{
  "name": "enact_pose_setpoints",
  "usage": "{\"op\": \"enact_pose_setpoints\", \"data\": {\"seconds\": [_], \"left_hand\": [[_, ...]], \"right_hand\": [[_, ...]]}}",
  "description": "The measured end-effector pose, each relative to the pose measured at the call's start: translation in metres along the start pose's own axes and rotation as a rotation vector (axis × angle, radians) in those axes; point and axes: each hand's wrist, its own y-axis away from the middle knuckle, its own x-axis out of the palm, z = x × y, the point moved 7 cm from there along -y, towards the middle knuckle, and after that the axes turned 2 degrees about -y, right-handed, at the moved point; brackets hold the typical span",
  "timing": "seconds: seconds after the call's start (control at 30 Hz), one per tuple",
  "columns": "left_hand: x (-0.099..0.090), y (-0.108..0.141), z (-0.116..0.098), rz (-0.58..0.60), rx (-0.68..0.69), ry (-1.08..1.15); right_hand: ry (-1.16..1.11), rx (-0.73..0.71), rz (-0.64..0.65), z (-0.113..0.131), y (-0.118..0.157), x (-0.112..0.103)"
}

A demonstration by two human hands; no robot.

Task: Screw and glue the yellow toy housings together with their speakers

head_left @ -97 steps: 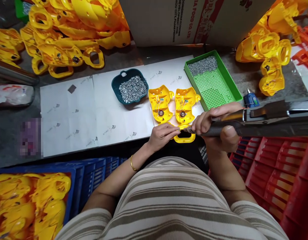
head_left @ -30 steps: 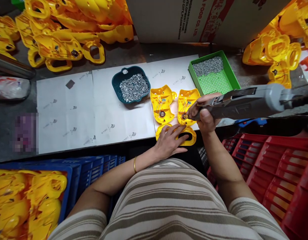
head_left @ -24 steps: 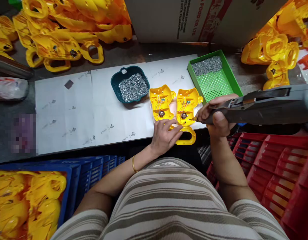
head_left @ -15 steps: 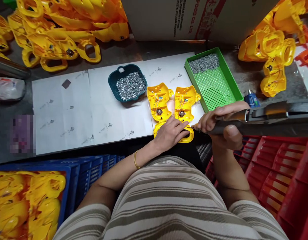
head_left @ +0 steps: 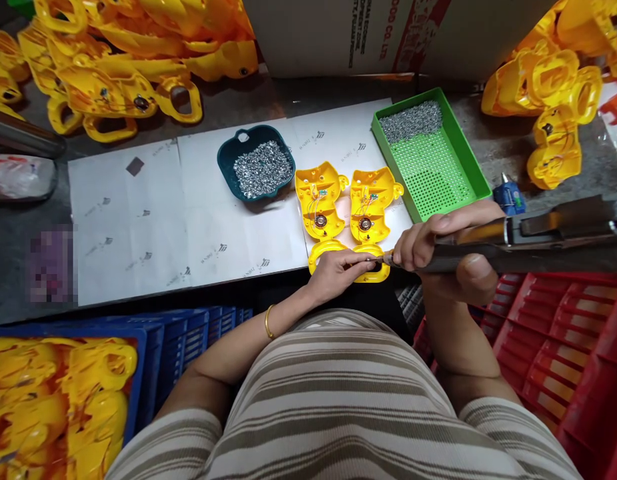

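Two open yellow plastic shells, the left one (head_left: pixel 319 193) and the right one (head_left: pixel 372 193), lie side by side on the white sheet, each with wires and a round dark part inside. My left hand (head_left: pixel 335 272) is over their loop handles, thumb and fingertips pinched at the tip of the driver; whatever sits between them is too small to name. In my right hand (head_left: pixel 451 250) is a dark power screwdriver (head_left: pixel 548 237), held level with its bit pointing left to my left fingertips.
A dark green tray (head_left: pixel 263 167) of screws stands left of the shells, a bright green basket (head_left: pixel 433 157) with small metal pieces to the right. Yellow shells (head_left: pixel 108 87) pile at the back. Below are a blue crate (head_left: pixel 148 373) and red crates (head_left: pixel 553 333). A carton (head_left: pixel 313 40) stands behind.
My left fingers have drawn together and now meet the driver's tip above the right handle. The view has shifted slightly; the shells remain in place.
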Motion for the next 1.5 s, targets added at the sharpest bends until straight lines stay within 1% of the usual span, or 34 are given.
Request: {"op": "enact_pose_setpoints", "data": {"seconds": [0.1,0.23,0.3,0.37,0.47,0.53,0.6,0.67,0.7,0.77,0.8,0.9,0.97,1.07,1.13,1.27,1.4,1.5], "left_hand": [[0.0,0.002,-0.005,-0.005,0.108,-0.073],[0.001,0.005,-0.014,-0.009,0.238,-0.183],[0.002,0.005,-0.016,-0.002,0.257,-0.205],[0.003,0.005,-0.016,0.006,0.249,-0.197],[0.003,0.005,-0.012,0.026,0.195,-0.18],[-0.002,0.005,-0.009,-0.011,0.165,-0.219],[-0.01,0.008,-0.012,-0.102,0.21,-0.357],[-0.011,0.012,-0.021,-0.166,0.337,-0.561],[-0.008,0.015,-0.024,-0.161,0.399,-0.665],[0.002,0.018,-0.025,-0.082,0.462,-0.829],[0.007,0.019,-0.023,-0.027,0.46,-0.887],[0.017,0.018,-0.012,0.105,0.377,-0.978],[0.019,0.018,-0.007,0.147,0.331,-0.988],[0.02,0.017,-0.003,0.171,0.309,-0.989],[0.019,0.016,-0.003,0.173,0.311,-0.991],[0.02,0.015,-0.003,0.173,0.342,-0.957],[0.024,0.015,0.003,0.204,0.374,-0.884],[0.027,0.014,0.007,0.241,0.358,-0.839]], "right_hand": [[-0.013,0.026,-0.016,0.0,0.0,-0.002],[-0.006,0.125,0.004,0.002,0.002,0.001],[0.014,0.19,0.008,0.003,0.004,0.002],[0.026,0.217,0.007,0.003,0.004,0.002],[0.009,0.128,0.041,0.006,0.002,0.003],[0.02,0.071,0.052,0.004,0.0,0.001],[0.065,0.026,-0.002,-0.001,-0.003,-0.003],[0.126,-0.037,-0.108,-0.006,-0.006,-0.01],[0.156,-0.068,-0.161,-0.009,-0.007,-0.013],[0.204,-0.088,-0.225,-0.018,-0.009,-0.016],[0.218,-0.081,-0.232,-0.023,-0.01,-0.017],[0.221,-0.016,-0.214,-0.042,-0.012,-0.019],[0.206,0.018,-0.195,-0.053,-0.012,-0.021],[0.19,-0.001,-0.198,-0.062,-0.011,-0.024],[0.18,-0.021,-0.203,-0.066,-0.011,-0.025],[0.177,0.002,-0.209,-0.07,-0.012,-0.025],[0.171,0.025,-0.185,-0.072,-0.014,-0.023],[0.165,0.028,-0.171,-0.075,-0.014,-0.025]]}}
